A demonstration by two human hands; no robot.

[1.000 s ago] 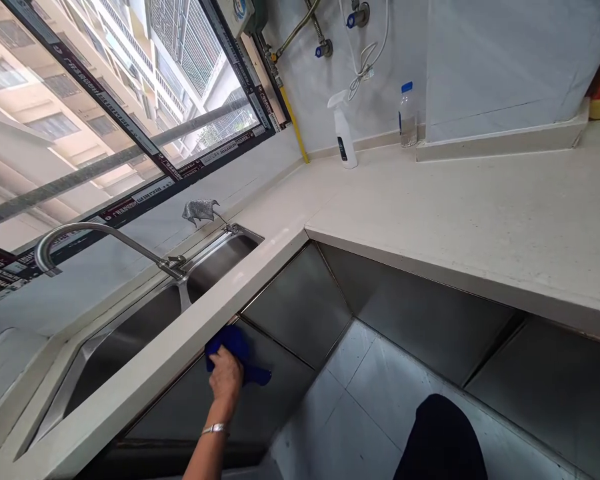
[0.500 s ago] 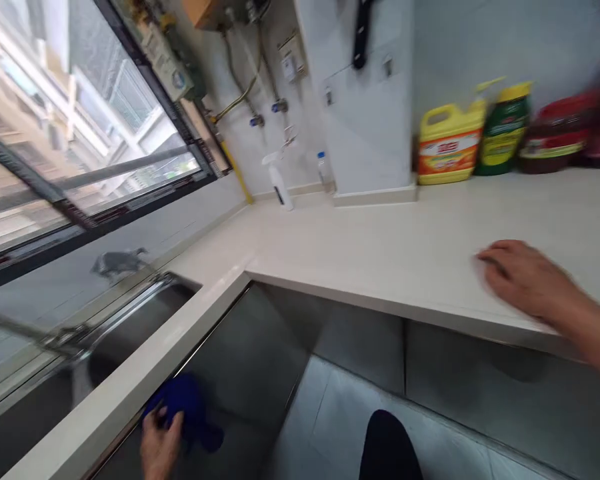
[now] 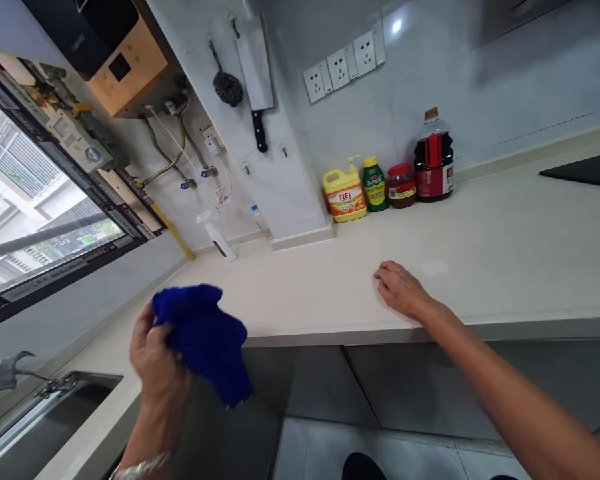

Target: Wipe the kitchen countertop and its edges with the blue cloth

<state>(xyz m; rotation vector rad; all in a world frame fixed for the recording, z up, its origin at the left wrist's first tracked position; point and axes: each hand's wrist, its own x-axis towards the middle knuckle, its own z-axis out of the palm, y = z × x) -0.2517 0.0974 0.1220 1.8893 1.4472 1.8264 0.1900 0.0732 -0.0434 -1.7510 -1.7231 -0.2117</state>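
A crumpled blue cloth point(image 3: 205, 340) hangs in front of the counter corner, its lower part draping down over the cabinet front. My left hand point(image 3: 155, 353) pinches the cloth at its upper left edge, thumb and fingers closed on it. My right hand point(image 3: 400, 289) rests on the white countertop point(image 3: 505, 260) near its front edge. The fingers of that hand are curled in, and I see nothing in them.
Against the wall stand a yellow jug point(image 3: 347, 197), a green bottle point(image 3: 375, 187), a red-lidded jar point(image 3: 401, 187) and a large dark bottle point(image 3: 434, 160). A white spray bottle point(image 3: 220, 240) stands in the corner. A cleaver point(image 3: 256, 73) hangs above. The sink point(image 3: 55, 427) is at left.
My left hand has lifted the blue cloth from beside the cabinet front to above counter-edge height. The view has turned right and up. My right hand stays on the countertop.
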